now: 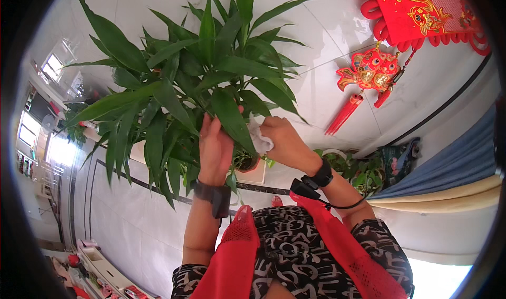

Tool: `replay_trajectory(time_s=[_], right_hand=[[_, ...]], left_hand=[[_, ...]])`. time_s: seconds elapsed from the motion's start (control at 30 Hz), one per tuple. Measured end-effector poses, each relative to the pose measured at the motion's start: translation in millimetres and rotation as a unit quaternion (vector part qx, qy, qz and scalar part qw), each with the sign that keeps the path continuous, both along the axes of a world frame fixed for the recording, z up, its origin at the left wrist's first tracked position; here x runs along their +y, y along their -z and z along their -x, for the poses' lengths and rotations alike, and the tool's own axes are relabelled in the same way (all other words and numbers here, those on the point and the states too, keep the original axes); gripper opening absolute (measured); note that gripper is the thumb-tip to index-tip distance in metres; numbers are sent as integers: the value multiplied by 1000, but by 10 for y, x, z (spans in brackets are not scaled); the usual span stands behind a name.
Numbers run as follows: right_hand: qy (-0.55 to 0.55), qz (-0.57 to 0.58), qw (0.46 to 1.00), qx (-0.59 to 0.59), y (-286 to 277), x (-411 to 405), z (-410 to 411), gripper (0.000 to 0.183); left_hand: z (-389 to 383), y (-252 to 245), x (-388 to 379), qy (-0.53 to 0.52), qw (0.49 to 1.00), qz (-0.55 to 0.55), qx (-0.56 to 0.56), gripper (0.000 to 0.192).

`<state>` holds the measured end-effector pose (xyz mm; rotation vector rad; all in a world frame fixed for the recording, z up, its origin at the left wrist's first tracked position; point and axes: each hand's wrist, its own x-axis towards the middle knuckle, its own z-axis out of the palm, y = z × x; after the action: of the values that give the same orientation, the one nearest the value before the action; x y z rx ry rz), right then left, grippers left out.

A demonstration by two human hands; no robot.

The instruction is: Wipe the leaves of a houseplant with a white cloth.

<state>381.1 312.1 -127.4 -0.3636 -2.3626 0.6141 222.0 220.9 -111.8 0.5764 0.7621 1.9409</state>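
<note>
A leafy green potted plant (pixel 185 73) with long pointed leaves spreads in front of me. My left hand (pixel 215 151) reaches in among its leaves and holds one broad leaf (pixel 231 119) from behind; a fingertip shows past the leaf's far edge, and the other fingers are partly hidden. Pinched in my right hand (pixel 286 143) is a crumpled white cloth or tissue (pixel 260 137), right beside the lower end of that leaf. Both wrists wear dark bands with small black devices.
A red fish ornament (pixel 373 70) with tassels hangs against the pale tiled wall at right. Blue and cream curtains (pixel 446 160) drape at the right edge. Low potted plants (pixel 363 176) stand below it. A reddish pot (pixel 249 164) sits under the leaves. A cluttered white shelf (pixel 106 273) is at lower left.
</note>
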Motion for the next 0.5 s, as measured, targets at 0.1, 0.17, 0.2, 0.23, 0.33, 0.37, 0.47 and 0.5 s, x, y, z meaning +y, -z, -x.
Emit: replay_trajectory(time_s=[0.1,0.17,0.2,0.23,0.33,0.37,0.47,0.5], right_hand=[[13,44,999,1,-188,-7,-151,36],[1,94,995,42,-289,10,-189,33],[0,94,994,55,-263,26,-178,33],[5,93,994,57,-271,37,-190,33],[-16,84,994,71,-273,12,-169,33],[-18,78,994,73,-244,15,-154,32],[-34,73,994,75,-202,8,-86,28],[-48,71,994,74,-216,-10,-59,25]], left_hand=[[30,13,-128,-4,989,80,124,33],[46,-1,-234,4,975,130,179,31],[45,-74,-332,9,908,192,373,26],[5,-194,-385,18,798,243,551,24],[-223,-593,-517,-142,705,192,668,13],[-268,-683,-527,-201,689,170,675,13],[-494,-939,-346,-207,748,45,629,13],[-531,-1025,-264,-201,751,-31,629,14]])
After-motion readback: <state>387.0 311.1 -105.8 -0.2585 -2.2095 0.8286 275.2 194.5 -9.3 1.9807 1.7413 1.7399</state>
